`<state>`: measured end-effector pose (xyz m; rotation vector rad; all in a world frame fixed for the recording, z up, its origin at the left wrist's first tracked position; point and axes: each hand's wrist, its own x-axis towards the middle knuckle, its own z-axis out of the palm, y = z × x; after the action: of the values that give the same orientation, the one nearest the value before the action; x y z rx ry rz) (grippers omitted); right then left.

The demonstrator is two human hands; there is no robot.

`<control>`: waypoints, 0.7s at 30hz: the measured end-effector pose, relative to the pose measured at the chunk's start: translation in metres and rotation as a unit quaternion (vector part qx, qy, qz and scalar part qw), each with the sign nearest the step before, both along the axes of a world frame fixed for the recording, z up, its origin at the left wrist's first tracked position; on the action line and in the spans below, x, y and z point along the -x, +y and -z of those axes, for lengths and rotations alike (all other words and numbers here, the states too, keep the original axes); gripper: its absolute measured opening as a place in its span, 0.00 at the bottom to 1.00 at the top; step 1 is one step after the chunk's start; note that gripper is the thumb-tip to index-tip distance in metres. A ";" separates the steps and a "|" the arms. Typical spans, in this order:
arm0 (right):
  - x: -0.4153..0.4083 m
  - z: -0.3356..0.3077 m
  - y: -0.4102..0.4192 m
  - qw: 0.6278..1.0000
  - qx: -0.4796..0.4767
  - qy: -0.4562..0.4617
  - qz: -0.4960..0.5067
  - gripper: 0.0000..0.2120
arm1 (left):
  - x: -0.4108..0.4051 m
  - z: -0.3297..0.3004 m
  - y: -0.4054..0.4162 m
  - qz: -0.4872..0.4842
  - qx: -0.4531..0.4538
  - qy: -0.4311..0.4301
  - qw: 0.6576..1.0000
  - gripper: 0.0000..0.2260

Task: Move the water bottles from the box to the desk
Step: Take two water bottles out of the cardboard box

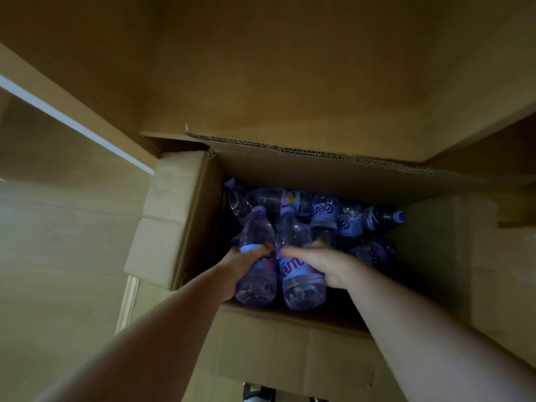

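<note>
You reach into an open cardboard box with both arms, each hand taking one water bottle from the pile inside. Your left hand has its fingers curled round the left bottle at about its label, cap pointing away from you. Your right hand wraps the right bottle from its right side, thumb laid across the blue label and fingers reaching round the far side. The two bottles lie side by side, touching or nearly so, near the front wall of the box and above the others.

Behind them more bottles lie jumbled on their sides toward the back wall, one with its blue cap pointing right. How many are there is hard to count in the dim light, and a lower layer may be hidden.

The desk is not in view, so you cannot tell from here whether any bottle has already been set on it. By the look of the box, most of the job is left: this pair is gripped but not yet clear of the rim, and the heap behind will need several more trips. Other cardboard boxes stand behind and to the left
</note>
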<state>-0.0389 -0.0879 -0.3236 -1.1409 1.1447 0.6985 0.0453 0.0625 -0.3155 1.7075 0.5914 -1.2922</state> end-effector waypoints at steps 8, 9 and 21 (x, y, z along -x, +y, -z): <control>-0.008 -0.106 0.016 0.996 -0.001 -0.091 -0.009 0.29 | 0.005 -0.098 0.020 -0.068 0.032 -0.022 0.997 0.27; -0.012 -0.122 0.020 0.995 -0.010 -0.099 -0.015 0.32 | 0.005 -0.111 0.026 -0.077 0.034 -0.028 0.996 0.27; -0.082 -0.297 0.153 0.964 0.049 -0.194 -0.176 0.24 | -0.002 -0.314 0.172 -0.182 0.062 -0.164 0.968 0.10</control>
<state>0.0432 0.0651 -0.0266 -1.5109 0.6562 0.6525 0.0474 0.2347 -0.0017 1.5742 0.5796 -0.7520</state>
